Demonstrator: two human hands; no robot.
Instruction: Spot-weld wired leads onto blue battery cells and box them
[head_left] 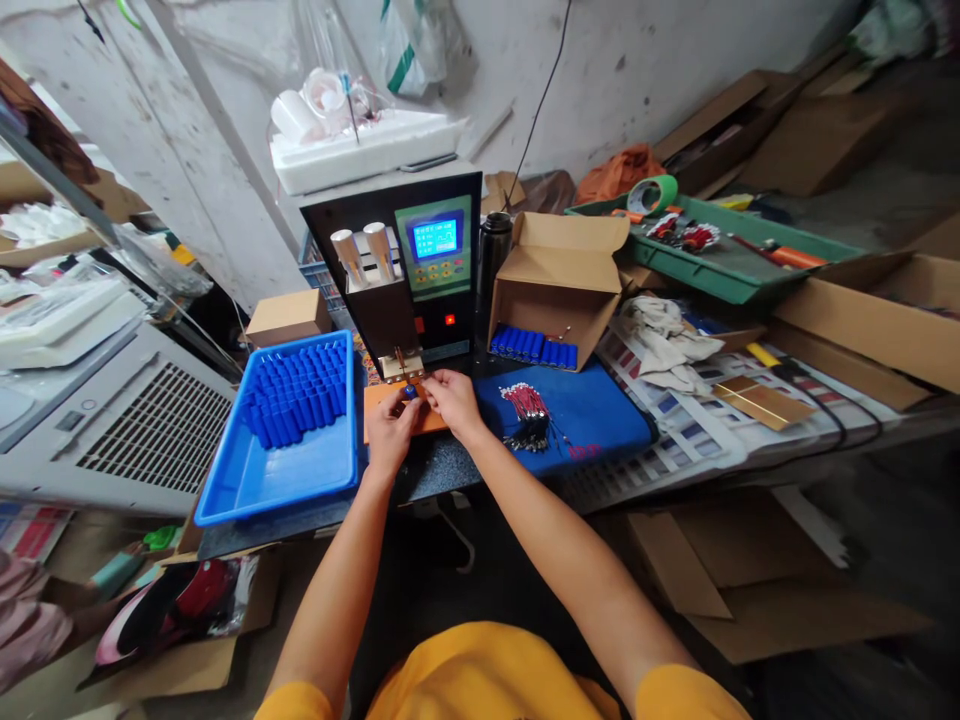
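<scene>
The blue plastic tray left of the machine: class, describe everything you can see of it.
The blue plastic tray is a shallow, rectangular bin with a raised rim, glossy and bright blue. It sits flat on the dark bench, left of the machine and of the left hand, which does not touch it. Blue cylindrical cells fill its far half, packed in rows; its near half is bare. A small cardboard box stands behind it.

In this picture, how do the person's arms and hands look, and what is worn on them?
Both arms are bare from just above the elbow down. The left hand and right hand wear no gloves; I see no watch, ring or bracelet. Short yellow sleeves of a yellow shirt cover the upper arms.
</scene>
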